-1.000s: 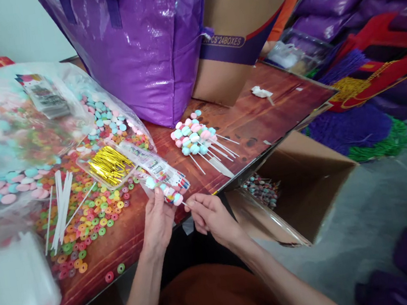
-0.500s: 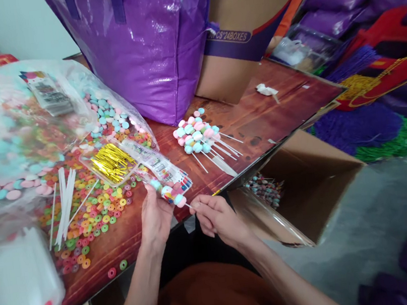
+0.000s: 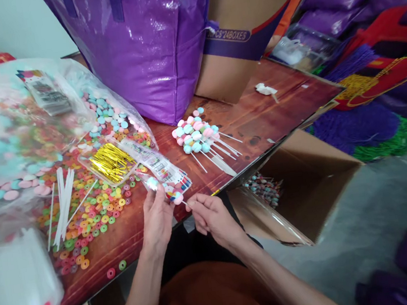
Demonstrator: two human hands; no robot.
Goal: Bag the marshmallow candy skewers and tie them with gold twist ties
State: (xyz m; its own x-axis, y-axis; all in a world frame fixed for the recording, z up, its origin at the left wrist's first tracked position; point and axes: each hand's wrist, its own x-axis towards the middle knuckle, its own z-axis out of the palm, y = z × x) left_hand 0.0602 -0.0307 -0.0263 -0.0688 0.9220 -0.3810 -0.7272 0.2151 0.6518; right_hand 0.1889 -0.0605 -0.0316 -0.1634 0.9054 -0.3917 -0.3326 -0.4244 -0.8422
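My left hand point(image 3: 158, 217) is closed around a clear printed wrapper point(image 3: 161, 170) that holds a candy skewer point(image 3: 173, 195) of pink, blue and white pieces. My right hand point(image 3: 211, 215) pinches the thin white stick end of that skewer just right of the wrapper's mouth. Both hands hover over the front edge of the brown wood-patterned table point(image 3: 280, 107). A pile of finished candy skewers point(image 3: 195, 134) lies on the table a little beyond my right hand.
Loose coloured ring candies point(image 3: 91, 212), white sticks point(image 3: 62, 203) and a tray of gold twist ties point(image 3: 109, 162) lie left. A big clear bag of candies point(image 3: 9, 133) sits far left. A purple bag point(image 3: 144, 45) stands behind; an open cardboard box point(image 3: 305, 184) sits beside the table.
The hands stay together at the table's edge, with only slight shifts; the skewer sits about as deep in the wrapper as before. The camera has moved a little.
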